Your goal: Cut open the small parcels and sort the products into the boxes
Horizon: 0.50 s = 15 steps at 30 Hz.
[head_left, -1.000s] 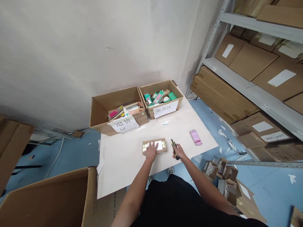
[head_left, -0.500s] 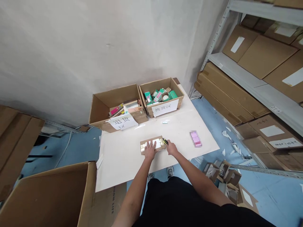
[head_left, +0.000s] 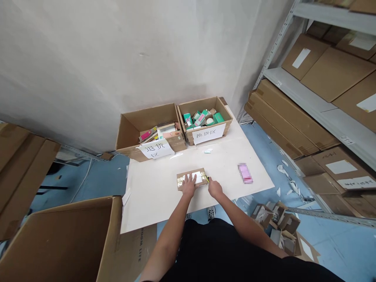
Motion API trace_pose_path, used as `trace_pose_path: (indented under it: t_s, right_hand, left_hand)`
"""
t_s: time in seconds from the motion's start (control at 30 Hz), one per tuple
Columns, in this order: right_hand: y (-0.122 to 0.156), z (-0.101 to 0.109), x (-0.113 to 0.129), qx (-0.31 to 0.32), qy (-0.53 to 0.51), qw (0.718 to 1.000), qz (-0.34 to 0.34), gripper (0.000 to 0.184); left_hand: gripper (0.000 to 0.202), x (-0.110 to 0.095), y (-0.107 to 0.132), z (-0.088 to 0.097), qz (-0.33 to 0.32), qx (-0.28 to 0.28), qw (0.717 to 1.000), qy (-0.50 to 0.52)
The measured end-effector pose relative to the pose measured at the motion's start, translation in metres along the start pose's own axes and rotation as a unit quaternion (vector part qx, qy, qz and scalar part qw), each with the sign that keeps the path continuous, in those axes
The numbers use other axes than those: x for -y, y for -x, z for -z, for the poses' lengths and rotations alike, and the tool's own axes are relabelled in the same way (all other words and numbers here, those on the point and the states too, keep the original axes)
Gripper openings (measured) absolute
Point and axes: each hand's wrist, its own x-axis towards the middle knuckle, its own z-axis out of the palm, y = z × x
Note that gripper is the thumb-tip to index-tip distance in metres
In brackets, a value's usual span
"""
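A small brown parcel [head_left: 184, 176] with a white label and shiny tape lies flat on the white table [head_left: 152, 196]. My left hand [head_left: 189, 185] rests flat on top of it, fingers spread. My right hand [head_left: 215, 188] is closed round a black-and-yellow utility knife [head_left: 207, 179], whose tip sits at the parcel's right end. A pink packet [head_left: 245, 173] lies on the table to the right, apart from both hands.
Two labelled open cartons stand at the table's far edge: the left carton [head_left: 147, 131] holds flat packs, the right carton [head_left: 205, 119] small green boxes. A big open carton [head_left: 67, 239] stands at front left. Shelving with flat cartons [head_left: 323, 90] fills the right. Torn boxes [head_left: 279, 227] litter the blue floor.
My right hand has carried the knife from the table right of the parcel to the parcel's right end. My left hand has stayed on the parcel.
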Motion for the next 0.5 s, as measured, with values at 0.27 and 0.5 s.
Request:
trace_pose_path:
  t_s: [0.27,0.5]
  right_hand:
    - [0.014,-0.018,-0.031,-0.031,-0.188,0.982,-0.005,0.040]
    - [-0.003,-0.062,-0.013,-0.088,-0.430,0.889,-0.131,0.080]
  left_hand:
    - [0.079,-0.001,0.001,0.017,-0.001,0.015,1.000,0.019]
    - [0.059,0.027,0.002,0.058,0.012,0.008,0.998,0.061]
